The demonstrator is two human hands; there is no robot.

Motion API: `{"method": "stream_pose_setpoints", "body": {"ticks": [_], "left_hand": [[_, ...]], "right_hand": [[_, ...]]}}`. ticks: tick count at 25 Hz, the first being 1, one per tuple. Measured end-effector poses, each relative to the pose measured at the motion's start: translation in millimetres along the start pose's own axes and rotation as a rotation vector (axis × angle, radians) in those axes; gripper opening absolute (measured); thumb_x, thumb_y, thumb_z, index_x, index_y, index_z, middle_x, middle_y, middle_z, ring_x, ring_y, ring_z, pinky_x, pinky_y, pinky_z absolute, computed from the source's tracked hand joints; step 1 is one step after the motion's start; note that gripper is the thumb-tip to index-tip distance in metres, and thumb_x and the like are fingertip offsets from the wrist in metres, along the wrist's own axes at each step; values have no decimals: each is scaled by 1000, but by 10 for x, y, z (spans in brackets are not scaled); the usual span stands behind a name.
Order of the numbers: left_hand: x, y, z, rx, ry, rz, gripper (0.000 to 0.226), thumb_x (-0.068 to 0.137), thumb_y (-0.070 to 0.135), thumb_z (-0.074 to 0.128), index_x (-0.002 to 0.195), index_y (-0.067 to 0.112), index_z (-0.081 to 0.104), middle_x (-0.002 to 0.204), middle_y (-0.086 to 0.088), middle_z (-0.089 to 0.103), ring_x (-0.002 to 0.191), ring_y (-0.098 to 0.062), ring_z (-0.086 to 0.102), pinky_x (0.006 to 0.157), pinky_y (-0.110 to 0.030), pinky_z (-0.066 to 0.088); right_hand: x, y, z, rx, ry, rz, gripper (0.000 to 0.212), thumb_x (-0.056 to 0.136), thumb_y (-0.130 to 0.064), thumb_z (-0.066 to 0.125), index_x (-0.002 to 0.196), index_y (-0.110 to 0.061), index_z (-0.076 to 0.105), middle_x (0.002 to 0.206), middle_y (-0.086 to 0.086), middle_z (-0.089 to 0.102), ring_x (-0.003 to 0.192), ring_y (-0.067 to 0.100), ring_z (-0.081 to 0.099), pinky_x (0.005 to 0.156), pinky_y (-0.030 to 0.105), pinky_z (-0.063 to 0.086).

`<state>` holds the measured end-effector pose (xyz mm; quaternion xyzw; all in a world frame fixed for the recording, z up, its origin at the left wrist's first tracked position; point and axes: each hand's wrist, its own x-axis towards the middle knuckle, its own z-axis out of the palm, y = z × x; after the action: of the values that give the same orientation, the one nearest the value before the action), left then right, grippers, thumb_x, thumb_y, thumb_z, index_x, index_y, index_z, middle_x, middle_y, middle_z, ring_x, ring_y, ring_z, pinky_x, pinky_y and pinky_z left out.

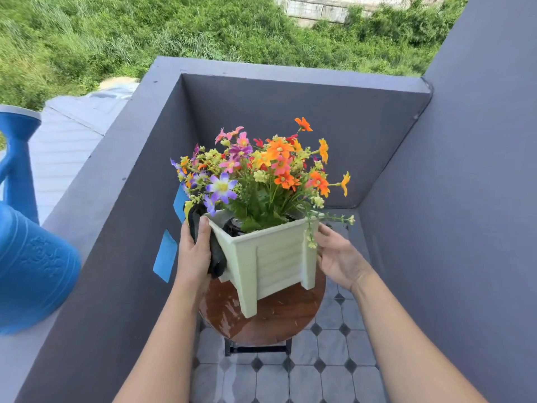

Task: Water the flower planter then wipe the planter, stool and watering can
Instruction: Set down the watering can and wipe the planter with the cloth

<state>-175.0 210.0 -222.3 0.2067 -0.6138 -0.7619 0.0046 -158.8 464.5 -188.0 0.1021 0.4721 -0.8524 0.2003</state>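
A pale green square planter (276,263) full of colourful flowers (261,175) is tilted and lifted above a round brown wooden stool (279,318), whose top looks wet. My left hand (194,251) presses a dark cloth (216,257) against the planter's left side. On the planter's right side, my right hand (337,257) has its fingers against the wall. A blue watering can (32,257) stands on the grey ledge at the far left, apart from both hands.
Grey parapet walls (290,112) enclose the corner on the left, back and right. Two blue tape patches (165,254) are stuck on the left wall. The floor (334,367) has grey octagonal tiles. Green vegetation lies beyond the wall.
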Motion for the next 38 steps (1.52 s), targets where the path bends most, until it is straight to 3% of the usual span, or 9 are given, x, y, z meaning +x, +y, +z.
{"method": "stream_pose_setpoints", "body": {"ticks": [6,11,15,19,22,25,28,34,38], "left_hand": [[-119,61,126,5,52,42,67,70,68,61,128,35,51,125,3,62,115,-16,59,102,-46,46],[-301,143,233,76,123,103,47,92,47,53,135,29,46,128,3,58,119,-15,55,104,-40,43],[-469,139,297,199,159,150,55,84,61,50,135,40,42,129,8,57,118,-14,54,103,-42,42],[-679,176,429,276,165,237,49,96,43,47,143,34,36,140,2,51,128,-18,46,109,-40,35],[-856,201,535,392,210,248,48,98,41,40,146,39,30,144,5,48,130,-19,45,106,-37,35],[-957,98,584,448,281,340,50,102,32,35,150,31,23,149,0,43,134,-24,40,107,-40,32],[-984,-89,646,507,293,534,52,99,24,36,149,14,24,151,-4,34,139,-28,31,109,-33,25],[-1166,-485,742,799,-19,976,45,100,13,30,143,28,28,150,-11,32,135,-33,27,113,-28,18],[-840,-221,610,575,333,582,49,97,11,38,144,21,38,149,-10,37,138,-30,31,112,-40,27]], "right_hand": [[-133,209,352,-441,439,-248,42,85,-39,63,115,-19,43,108,-8,55,103,9,53,79,9,44],[-214,324,623,-746,660,-68,58,96,-54,29,148,-32,21,152,-3,26,141,25,16,110,47,21],[-243,301,729,-444,629,-27,85,87,-72,24,152,-27,-7,161,-6,-12,149,22,-12,119,49,-4],[-254,193,725,-321,616,66,128,49,-89,53,152,-29,5,161,-6,-2,148,17,5,119,50,10],[-223,322,440,-192,495,56,84,23,-49,77,98,-29,45,115,-4,41,105,14,45,87,38,44],[-257,94,614,-115,481,17,56,34,-16,52,69,-34,12,70,-9,19,55,12,22,46,17,25],[-235,-68,783,-87,493,29,30,42,-10,38,47,-29,16,51,-7,16,58,14,7,61,31,6],[-233,-110,759,-165,534,137,32,38,-12,38,58,-24,15,44,-5,17,50,16,15,51,23,16],[-238,-83,656,-168,514,172,29,37,-16,36,57,-22,16,38,-5,20,42,16,23,56,21,23]]}}
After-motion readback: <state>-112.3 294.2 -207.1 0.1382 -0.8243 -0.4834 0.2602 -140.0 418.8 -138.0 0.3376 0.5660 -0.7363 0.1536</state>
